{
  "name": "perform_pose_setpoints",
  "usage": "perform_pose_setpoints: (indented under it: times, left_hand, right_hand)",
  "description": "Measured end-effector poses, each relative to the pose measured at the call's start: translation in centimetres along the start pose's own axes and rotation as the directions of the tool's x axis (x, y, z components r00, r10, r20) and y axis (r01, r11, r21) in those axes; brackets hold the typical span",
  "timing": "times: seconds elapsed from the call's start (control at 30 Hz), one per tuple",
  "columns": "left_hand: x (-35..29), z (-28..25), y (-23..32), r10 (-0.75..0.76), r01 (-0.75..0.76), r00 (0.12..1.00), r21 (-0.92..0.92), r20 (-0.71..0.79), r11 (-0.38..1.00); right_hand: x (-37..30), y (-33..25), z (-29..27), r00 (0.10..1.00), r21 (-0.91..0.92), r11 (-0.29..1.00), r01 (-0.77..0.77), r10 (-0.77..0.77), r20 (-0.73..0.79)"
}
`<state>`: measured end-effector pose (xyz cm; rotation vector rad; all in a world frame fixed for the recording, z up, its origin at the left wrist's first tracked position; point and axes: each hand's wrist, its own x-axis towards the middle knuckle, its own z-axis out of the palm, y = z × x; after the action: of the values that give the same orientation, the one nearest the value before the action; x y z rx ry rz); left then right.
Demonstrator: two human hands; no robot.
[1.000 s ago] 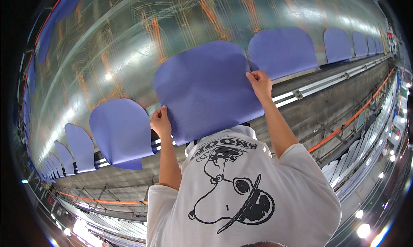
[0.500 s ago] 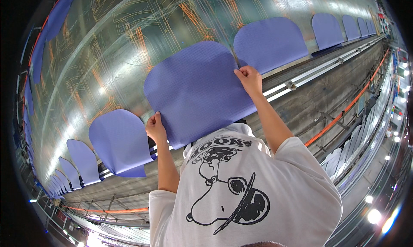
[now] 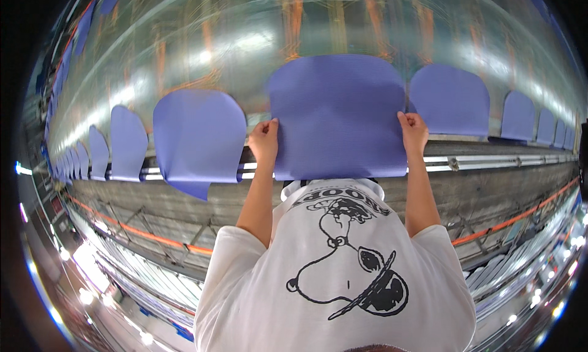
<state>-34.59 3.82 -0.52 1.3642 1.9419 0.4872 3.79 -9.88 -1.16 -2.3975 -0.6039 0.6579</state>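
Note:
Right before me is a purple sheet point(image 3: 338, 116) with rounded far corners, finely textured, lying partly over a glossy greenish table. My left hand point(image 3: 264, 142) pinches its left edge between thumb and fingers. Opposite, my right hand point(image 3: 414, 132) pinches the right edge at nearly the same height. The near end of the sheet hangs over the table's edge close to my white shirt. What holds it underneath is hidden.
Similar purple sheets stand in a row, one to my left point(image 3: 199, 137) and one to my right point(image 3: 450, 99), with several beyond each. Metal rails point(image 3: 471, 162) run along the table edge. An orange strip point(image 3: 141, 230) runs lower down. The patterned greenish surface point(image 3: 239, 52) stretches ahead.
My view has turned, so the row now lies nearly level. Both hands have kept hold of the sheet's side edges, and the sheet looks straighter before me.

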Motion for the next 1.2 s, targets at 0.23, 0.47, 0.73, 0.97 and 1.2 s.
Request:
perform_pose_setpoints:
  times: [0.23, 0.47, 0.73, 0.97, 1.2]
  left_hand:
    - [-0.5, -0.2, 0.6, -0.061, 0.06, 0.998, -0.066, -0.014, 0.996]
    - [-0.5, -0.1, 0.7, -0.038, 0.037, 0.999, -0.033, -0.038, 0.999]
    - [-0.3, 0.2, 0.2, 0.004, -0.004, 0.999, -0.01, -0.041, 1.0]
    - [-0.2, 0.3, 0.0, 0.011, -0.011, 0.999, 0.003, -0.035, 1.0]
    - [-0.1, 0.3, 0.0, 0.001, 0.0, 1.0, 0.026, -0.026, 1.0]
  right_hand:
    - [0.2, -0.1, -0.1, 1.0, 0.017, 1.0, 0.006, -0.007, 0.027]
    - [0.7, 0.9, 0.1, 0.999, -0.014, 0.999, 0.037, -0.036, 0.032]
    - [0.4, 0.0, -0.3, 0.999, -0.054, 0.997, 0.054, -0.053, 0.013]
    - [0.1, -0.9, -0.4, 1.0, -0.053, 0.998, -0.023, 0.024, 0.017]
    - [0.2, -0.5, -0.4, 1.0, -0.071, 0.997, -0.024, 0.025, 0.019]
